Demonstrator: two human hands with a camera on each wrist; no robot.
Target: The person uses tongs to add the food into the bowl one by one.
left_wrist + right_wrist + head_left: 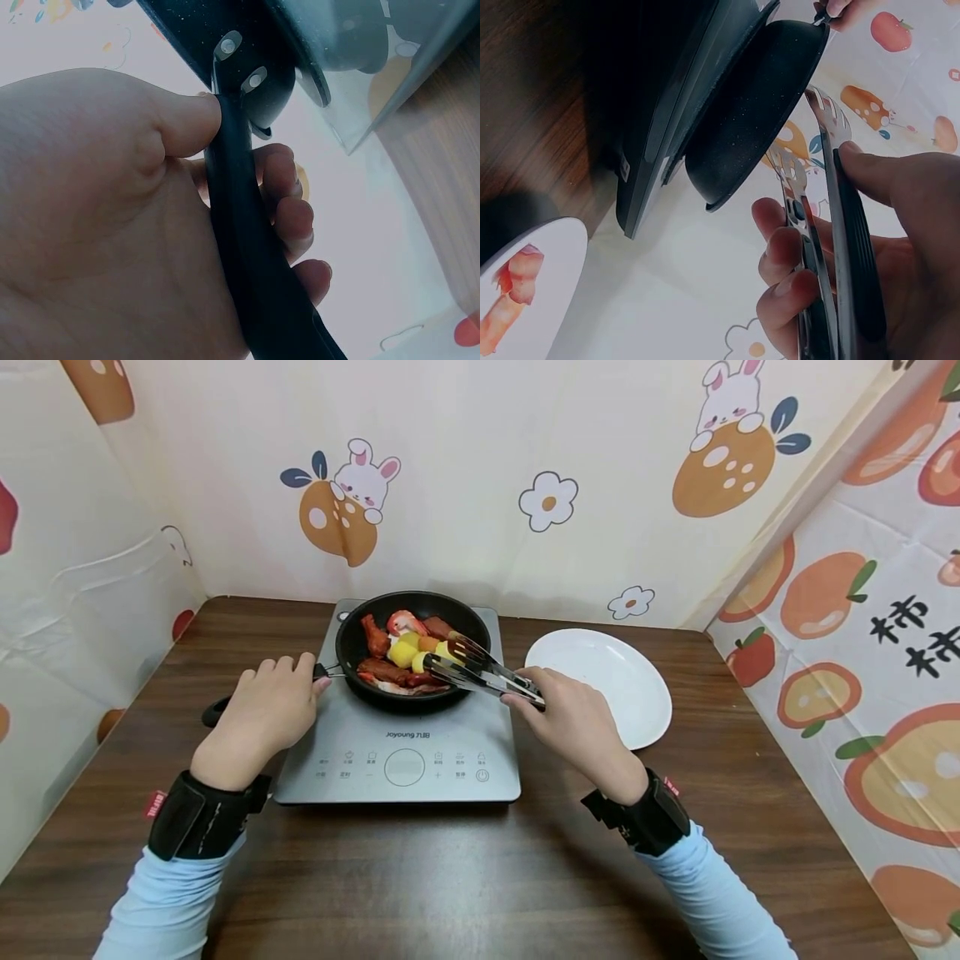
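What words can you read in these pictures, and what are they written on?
"Joyoung 九阳": on the front of the flat grey induction cooker.
"柿", twice, one cut off by the edge: big black characters on the fruit-printed cloth wall on the right.
Tiny labels by the cooker's touch buttons: too small to read.
Red tags on the black wrist straps: too small to read.

Right hand (870, 247) grips metal tongs (832, 225) beside the black pan (750, 105).
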